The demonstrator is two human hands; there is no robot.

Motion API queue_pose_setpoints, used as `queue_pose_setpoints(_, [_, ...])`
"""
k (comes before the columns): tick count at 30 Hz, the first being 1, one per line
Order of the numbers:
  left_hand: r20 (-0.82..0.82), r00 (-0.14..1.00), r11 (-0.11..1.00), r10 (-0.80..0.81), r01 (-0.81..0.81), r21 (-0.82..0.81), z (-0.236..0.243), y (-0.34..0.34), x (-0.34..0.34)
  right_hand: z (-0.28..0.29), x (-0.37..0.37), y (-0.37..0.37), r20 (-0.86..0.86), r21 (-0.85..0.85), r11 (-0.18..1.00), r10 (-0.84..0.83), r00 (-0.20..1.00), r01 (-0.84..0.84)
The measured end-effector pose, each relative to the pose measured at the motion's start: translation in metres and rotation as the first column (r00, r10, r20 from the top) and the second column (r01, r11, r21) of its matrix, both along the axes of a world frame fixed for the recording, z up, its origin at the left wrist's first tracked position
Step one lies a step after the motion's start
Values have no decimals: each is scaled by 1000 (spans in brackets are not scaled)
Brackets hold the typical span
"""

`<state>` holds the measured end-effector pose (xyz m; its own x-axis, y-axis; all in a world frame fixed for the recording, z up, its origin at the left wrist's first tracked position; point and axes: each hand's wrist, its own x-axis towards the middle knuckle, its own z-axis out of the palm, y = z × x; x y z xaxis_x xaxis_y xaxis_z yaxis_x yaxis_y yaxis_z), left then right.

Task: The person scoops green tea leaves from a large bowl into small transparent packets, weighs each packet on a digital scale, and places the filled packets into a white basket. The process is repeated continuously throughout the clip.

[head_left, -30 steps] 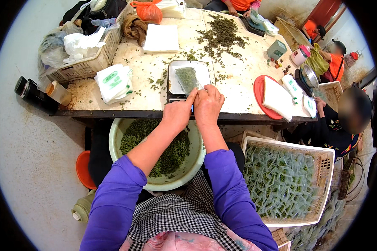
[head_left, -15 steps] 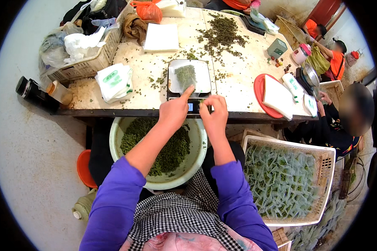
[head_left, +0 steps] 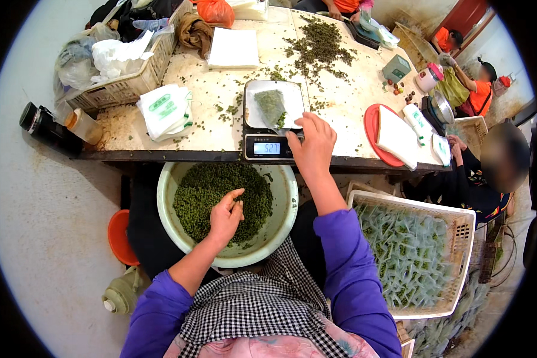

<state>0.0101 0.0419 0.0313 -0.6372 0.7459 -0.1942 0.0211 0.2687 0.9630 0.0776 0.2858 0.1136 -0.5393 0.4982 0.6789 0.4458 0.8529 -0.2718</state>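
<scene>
My left hand (head_left: 227,215) hangs over the pale basin (head_left: 167,209) of small green berries (head_left: 203,185), fingers apart, nothing visible in them. My right hand (head_left: 310,143) is open at the right front of the digital scale (head_left: 250,146), fingers curled but apart, beside the mouth of a small clear bag (head_left: 270,104) of green pieces lying on the scale's tray. The scale's display is lit. A stack of printed white bags (head_left: 161,113) lies to the left.
Crates of bundled bags (head_left: 89,95) and filled packets (head_left: 411,262) flank me. The worktable (head_left: 209,137) also holds a flask (head_left: 48,128), loose dried berries (head_left: 316,45) and a red tray (head_left: 376,143). An orange basin (head_left: 119,235) stands left on the floor. Co-workers (head_left: 501,161) sit right and beyond.
My left hand has left the bag on the scale and dropped over the berry basin. My right hand has shifted right and slightly up, its fingers spreading, and the scale's display is now uncovered.
</scene>
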Motion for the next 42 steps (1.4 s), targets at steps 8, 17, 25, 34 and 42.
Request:
queue_pose_setpoints(8, [65,998,1000,-11,10,19,-1,-2,-5,-2,-55,27,215,-175,979,-62,975,101])
queue_pose_setpoints(17, [50,996,989,71,-77,123,2,1,-13,-12,-82,36,139,-142,976,-147,979,166])
queue_pose_setpoints(25, [-787,571,970,234,-87,226,66,0,-27,43,-9,-63,378,-359,929,234,896,-91])
queue_pose_setpoints(34, [-433,894,993,-115,90,-78,15,-55,19,57,68,-132,254,-374,822,537,804,-430])
queue_pose_setpoints(42, [-576,790,968,-210,250,-10,-1,-66,24,25,68,-152,663,-581,737,675,323,-347])
